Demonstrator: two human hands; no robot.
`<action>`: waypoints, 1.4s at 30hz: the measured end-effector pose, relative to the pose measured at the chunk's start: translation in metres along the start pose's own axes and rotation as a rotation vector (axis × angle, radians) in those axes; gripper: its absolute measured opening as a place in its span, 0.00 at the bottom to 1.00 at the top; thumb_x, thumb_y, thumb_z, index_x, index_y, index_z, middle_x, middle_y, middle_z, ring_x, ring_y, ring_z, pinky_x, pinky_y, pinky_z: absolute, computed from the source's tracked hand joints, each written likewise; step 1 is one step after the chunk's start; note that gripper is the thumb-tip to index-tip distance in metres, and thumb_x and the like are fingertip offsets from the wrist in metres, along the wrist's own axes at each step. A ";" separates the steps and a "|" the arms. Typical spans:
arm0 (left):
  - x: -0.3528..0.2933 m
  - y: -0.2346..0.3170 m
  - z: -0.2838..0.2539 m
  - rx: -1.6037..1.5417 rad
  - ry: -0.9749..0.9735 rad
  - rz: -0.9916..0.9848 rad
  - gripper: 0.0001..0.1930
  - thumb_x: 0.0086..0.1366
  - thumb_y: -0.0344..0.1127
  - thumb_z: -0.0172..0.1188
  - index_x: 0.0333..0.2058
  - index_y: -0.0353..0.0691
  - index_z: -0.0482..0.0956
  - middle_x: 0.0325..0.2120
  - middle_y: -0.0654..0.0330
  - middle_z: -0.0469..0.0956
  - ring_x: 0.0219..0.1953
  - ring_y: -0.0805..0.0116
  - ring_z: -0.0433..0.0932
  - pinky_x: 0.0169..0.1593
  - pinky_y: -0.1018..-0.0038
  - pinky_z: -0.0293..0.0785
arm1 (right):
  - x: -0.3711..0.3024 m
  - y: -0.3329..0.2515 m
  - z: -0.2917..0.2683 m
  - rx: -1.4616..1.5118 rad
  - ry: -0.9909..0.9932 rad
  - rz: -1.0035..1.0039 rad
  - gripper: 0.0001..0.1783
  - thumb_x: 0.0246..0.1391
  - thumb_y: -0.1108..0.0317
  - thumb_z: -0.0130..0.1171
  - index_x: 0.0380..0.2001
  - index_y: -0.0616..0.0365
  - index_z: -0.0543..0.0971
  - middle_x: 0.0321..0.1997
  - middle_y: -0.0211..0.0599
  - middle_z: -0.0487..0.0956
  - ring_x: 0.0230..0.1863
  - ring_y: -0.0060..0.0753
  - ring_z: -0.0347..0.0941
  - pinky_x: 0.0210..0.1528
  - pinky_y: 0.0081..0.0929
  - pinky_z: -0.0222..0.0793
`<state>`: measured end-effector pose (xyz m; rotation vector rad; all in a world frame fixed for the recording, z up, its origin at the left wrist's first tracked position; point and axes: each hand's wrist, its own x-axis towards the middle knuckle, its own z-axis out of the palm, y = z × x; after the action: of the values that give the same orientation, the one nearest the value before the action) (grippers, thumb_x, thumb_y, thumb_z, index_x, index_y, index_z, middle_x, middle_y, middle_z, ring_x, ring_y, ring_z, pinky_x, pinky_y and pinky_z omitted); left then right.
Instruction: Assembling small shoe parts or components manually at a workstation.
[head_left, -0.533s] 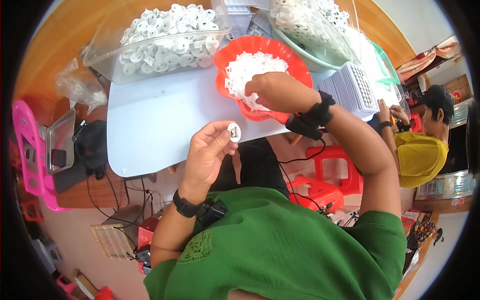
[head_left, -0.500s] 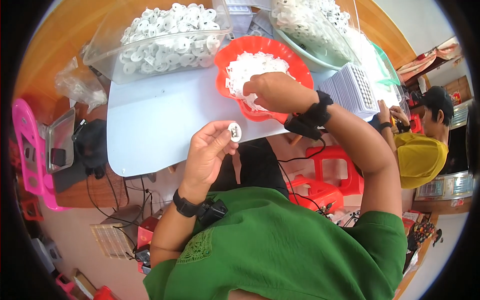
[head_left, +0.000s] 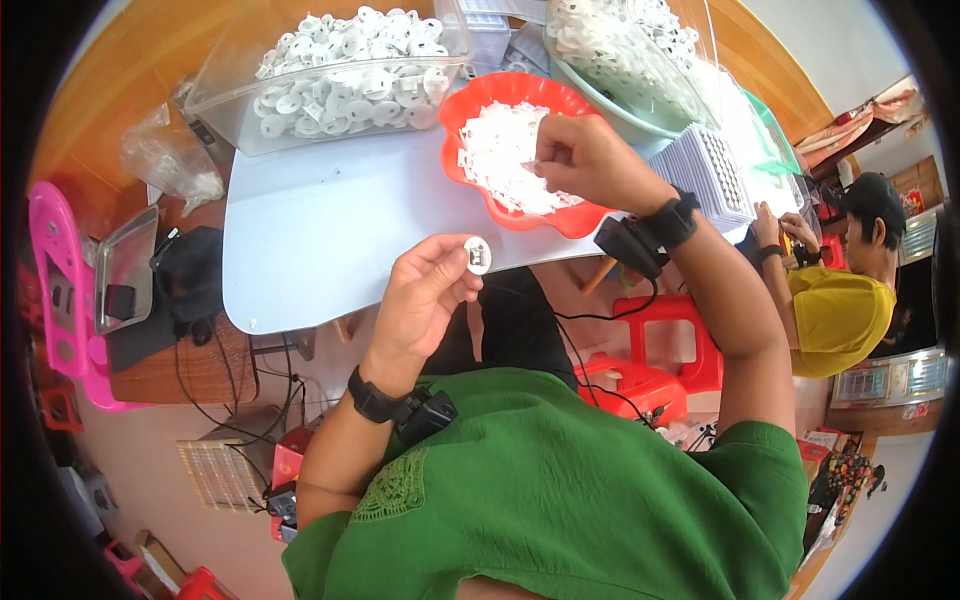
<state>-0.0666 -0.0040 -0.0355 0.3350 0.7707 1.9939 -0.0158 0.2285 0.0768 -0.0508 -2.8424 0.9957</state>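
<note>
Between the thumb and fingers of my left hand (head_left: 427, 290) is a small round white plastic disc (head_left: 478, 256) with a metal-looking part at its centre. It is held in front of the table's near edge. My right hand (head_left: 590, 163) hovers over the right side of a red scalloped bowl (head_left: 462, 95), its fingers pinched together. A tiny whitish piece seems to show at the fingertips, too small to name. Small white plastic pieces (head_left: 500, 150) are heaped inside the bowl.
A clear bin (head_left: 225, 110) of white discs stands at the far left of the pale table (head_left: 300, 240). Beyond the bowl is a green basin (head_left: 610, 110) under a clear container of white parts. Stacked white trays (head_left: 703, 180) stand right, near a co-worker in yellow (head_left: 840, 310).
My right hand has lifted from the pile and shifted slightly right, its fingers now pinched. The left hand still holds the disc, almost unmoved. The view has shifted a little.
</note>
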 end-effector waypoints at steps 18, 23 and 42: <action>-0.021 -0.011 0.040 -0.078 -0.174 -0.076 0.14 0.69 0.33 0.50 0.48 0.31 0.72 0.34 0.59 0.77 0.32 0.75 0.76 0.34 0.80 0.74 | -0.112 -0.051 0.061 0.135 0.341 -0.322 0.12 0.41 0.84 0.60 0.34 0.64 0.78 0.37 0.40 0.74 0.34 0.35 0.73 0.34 0.25 0.69; -0.024 -0.013 0.046 -0.047 -0.173 -0.083 0.14 0.68 0.32 0.50 0.48 0.31 0.72 0.35 0.59 0.77 0.33 0.74 0.77 0.36 0.80 0.75 | -0.117 -0.045 0.058 0.239 0.363 -0.220 0.11 0.42 0.84 0.60 0.33 0.64 0.78 0.34 0.38 0.74 0.33 0.31 0.74 0.33 0.23 0.70; -0.028 -0.016 0.053 0.054 -0.202 -0.067 0.14 0.68 0.32 0.51 0.49 0.32 0.72 0.37 0.59 0.77 0.34 0.74 0.77 0.38 0.79 0.75 | -0.122 -0.053 0.060 0.164 0.453 -0.299 0.10 0.41 0.83 0.62 0.30 0.64 0.77 0.32 0.39 0.77 0.32 0.34 0.75 0.33 0.25 0.71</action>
<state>-0.0134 -0.0021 -0.0033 0.5268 0.6992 1.8462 0.0982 0.1408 0.0502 0.1421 -2.2717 0.9967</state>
